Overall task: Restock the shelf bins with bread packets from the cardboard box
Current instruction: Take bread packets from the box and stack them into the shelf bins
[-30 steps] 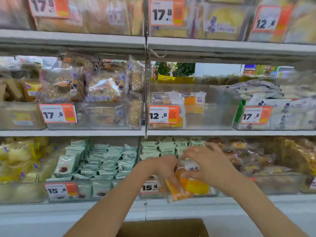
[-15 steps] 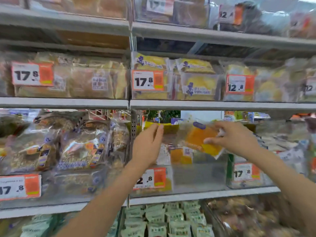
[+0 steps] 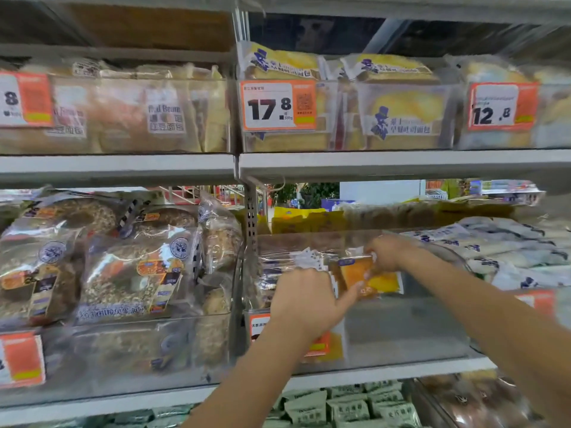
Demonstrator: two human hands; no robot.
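Right hand (image 3: 391, 253) closed on the top corner of an orange bread packet (image 3: 367, 278), fingers pinching the wrapper, forearm reaching in over the front wall of the clear shelf bin (image 3: 417, 329). Left hand (image 3: 304, 299) just beside it, curled against the packet's lower left edge, thumb and forefinger touching the wrapper, steadying rather than carrying. Packet upright and slightly tilted, inside the bin on the middle shelf, pressed against a short row of like packets (image 3: 296, 267) standing at the bin's left end. Right part of the bin bare, so plenty of room left to fill. Orange price tag (image 3: 321, 344) on the bin front, partly hidden behind the left wrist.

Outward from there: seeded loaves (image 3: 129, 264) in the next bin to the left, white-wrapped packets (image 3: 509, 251) heaped to the right, yellow loaves (image 3: 401, 109) on the shelf above behind a 17.8 tag (image 3: 278, 105), small green packets (image 3: 340, 406) on the shelf below. Cardboard box out of view.

Step in hand, by the look of it: seating one packet in the row. Next move likely calls for letting go with both hands once the packet stands against its neighbours, without toppling the row, then going back down to the box for more.
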